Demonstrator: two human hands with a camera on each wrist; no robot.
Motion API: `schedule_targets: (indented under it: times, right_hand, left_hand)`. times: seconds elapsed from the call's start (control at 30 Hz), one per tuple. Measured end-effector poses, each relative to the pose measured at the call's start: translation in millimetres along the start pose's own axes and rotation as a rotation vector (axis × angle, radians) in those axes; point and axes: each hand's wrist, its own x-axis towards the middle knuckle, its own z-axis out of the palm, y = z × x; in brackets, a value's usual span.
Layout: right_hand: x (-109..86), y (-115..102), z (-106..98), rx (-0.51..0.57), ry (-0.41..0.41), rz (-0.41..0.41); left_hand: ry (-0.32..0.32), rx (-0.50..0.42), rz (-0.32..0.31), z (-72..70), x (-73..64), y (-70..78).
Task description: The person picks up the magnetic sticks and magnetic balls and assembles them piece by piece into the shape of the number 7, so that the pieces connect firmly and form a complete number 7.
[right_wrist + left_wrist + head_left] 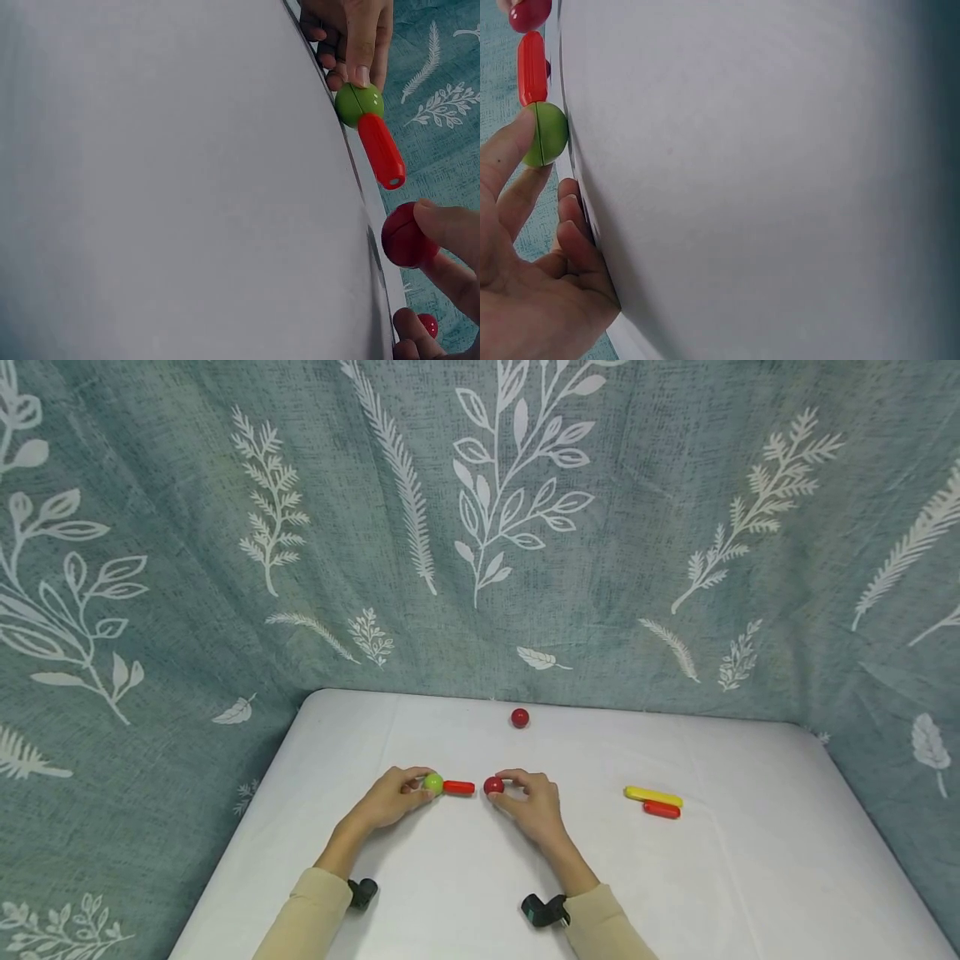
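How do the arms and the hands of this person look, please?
Loose beige sleeves cover the forearms, ending before the wrists. The left hand and right hand wear no visible gloves or rings. A small black device shows beside each cuff; the right one has a greenish patch.

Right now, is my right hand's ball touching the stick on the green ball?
No, a gap shows between the red ball in your right hand and the red stick on the green ball.
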Motion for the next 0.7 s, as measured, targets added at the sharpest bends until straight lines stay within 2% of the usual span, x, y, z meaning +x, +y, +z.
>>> schedule_targets:
  times: [0.17,0.5,0.7]
  right_hand:
    - [-0.5,0.7,3.8,-0.088,0.018,-0.067]
    - [-4.9,0.4,7.7,-0.132,0.002,-0.039]
    - [-5.2,-2.2,8.4,-0.138,-0.004,0.009]
  left_hand:
    - [0.005,-0.001,0.013,0.6,-0.2,-1.1]
    - [0.009,0.001,0.012,2.0,1.8,-6.5]
    - [0.006,0.001,0.013,2.9,2.6,-5.9]
